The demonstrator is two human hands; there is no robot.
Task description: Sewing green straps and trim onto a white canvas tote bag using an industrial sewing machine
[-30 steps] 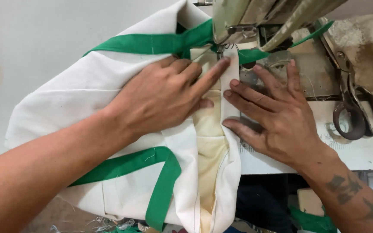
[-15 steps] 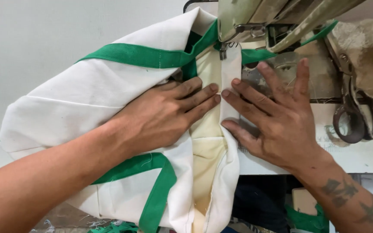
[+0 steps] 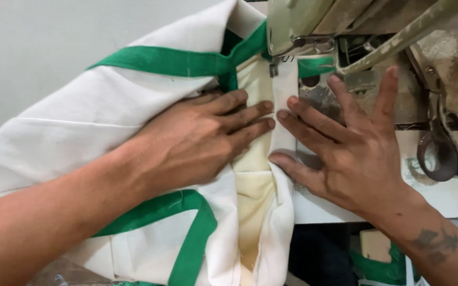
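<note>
Both forearms bare, no sleeves, gloves, rings or watch in frame. Left hand (image 3: pixel 197 143) at centre: short nails, unmarked forearm running to lower left. Right hand (image 3: pixel 345 159) right of centre: dark tattoo marks on forearm, lower right corner.

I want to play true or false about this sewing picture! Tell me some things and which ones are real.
1. Both hands lie flat on the white cloth bag with green straps. True: left hand, right hand.
2. The straps are red. False: green.
3. The dark metal scissors lie right of the right hand. True.
4. The right hand holds the scissors. False: it presses the cloth, apart from them.
5. The beige sewing machine sits above the hands. True.
</note>
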